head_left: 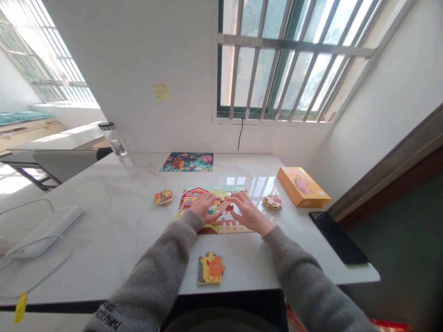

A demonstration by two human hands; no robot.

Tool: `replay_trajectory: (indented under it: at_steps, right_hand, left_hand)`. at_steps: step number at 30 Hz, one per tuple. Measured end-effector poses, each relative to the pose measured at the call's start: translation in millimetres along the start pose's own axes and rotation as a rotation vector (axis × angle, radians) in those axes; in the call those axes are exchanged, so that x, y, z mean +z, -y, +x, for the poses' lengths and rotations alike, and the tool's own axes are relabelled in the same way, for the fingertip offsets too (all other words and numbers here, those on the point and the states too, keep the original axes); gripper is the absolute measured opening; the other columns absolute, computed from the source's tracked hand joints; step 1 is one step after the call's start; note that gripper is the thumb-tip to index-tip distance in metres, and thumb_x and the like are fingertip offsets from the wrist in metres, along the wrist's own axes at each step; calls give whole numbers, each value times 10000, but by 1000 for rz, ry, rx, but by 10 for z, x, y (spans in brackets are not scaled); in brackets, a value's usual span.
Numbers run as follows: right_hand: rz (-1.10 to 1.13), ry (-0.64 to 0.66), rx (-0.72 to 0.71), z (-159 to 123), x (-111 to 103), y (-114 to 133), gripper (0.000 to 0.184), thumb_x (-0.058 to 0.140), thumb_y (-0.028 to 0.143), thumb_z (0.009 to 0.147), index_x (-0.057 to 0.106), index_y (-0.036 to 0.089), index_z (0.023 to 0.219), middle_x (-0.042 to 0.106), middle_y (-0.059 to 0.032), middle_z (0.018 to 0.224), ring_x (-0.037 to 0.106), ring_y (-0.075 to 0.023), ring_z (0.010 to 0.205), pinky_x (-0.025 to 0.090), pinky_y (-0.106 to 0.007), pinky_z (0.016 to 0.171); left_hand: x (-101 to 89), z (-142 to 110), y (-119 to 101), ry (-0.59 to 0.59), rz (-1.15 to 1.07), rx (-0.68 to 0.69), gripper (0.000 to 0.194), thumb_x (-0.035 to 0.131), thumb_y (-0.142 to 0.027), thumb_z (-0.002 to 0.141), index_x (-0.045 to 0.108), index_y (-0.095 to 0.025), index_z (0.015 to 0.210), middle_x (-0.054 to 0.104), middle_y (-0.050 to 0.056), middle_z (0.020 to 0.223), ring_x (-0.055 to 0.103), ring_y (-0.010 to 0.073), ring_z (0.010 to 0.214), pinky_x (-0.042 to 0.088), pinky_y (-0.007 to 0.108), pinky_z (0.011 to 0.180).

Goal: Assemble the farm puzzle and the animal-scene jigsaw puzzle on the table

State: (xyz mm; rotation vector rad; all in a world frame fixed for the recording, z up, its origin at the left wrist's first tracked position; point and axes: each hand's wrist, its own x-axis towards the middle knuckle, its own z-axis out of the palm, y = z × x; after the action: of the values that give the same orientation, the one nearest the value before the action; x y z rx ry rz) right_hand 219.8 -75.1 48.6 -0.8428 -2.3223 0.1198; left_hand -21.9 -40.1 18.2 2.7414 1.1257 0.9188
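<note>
A farm-scene jigsaw puzzle [235, 227] lies on the white table, partly covered by my hands. Between my fingertips is a pinkish puzzle piece [226, 205] over the middle of the picture. My left hand [205, 207] grips its left side with thumb and fingers, and my right hand [248, 211] curls round its right side. Whether the piece rests on the puzzle or is just above it, I cannot tell. Small stacks of pieces surround the puzzle: a left stack [164, 197], a right stack [273, 202] and a near stack with an orange animal part [210, 268].
Behind the puzzle lies a dark, colourful picture sheet [188, 162]. An orange box [302, 186] and a black phone-like slab [338, 237] are at the right. To the left are a clear bottle [116, 140] and a white power strip with cables [48, 233].
</note>
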Motion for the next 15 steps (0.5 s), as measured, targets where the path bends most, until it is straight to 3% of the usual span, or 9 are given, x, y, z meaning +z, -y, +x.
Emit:
replay_trajectory:
  at_steps: [10, 15]
  right_hand:
    - [235, -133, 159, -194, 53, 70, 455, 553, 170, 912, 503, 239, 1359, 527, -125, 1266, 499, -265, 1233, 449, -480, 1062]
    - [333, -164, 303, -209, 107, 3, 417, 518, 227, 947, 513, 228, 1363, 643, -67, 1016, 615, -226, 981, 498, -448, 941]
  left_hand:
    - [-47, 12, -131, 31, 7, 26, 386, 761, -344, 751, 632, -228, 1097, 646, 74, 1070, 596, 272, 994, 481, 414, 902]
    - [-49, 26, -242, 21, 13, 98, 404, 767, -368, 750, 634, -222, 1102, 646, 78, 1060, 599, 271, 997, 474, 410, 906]
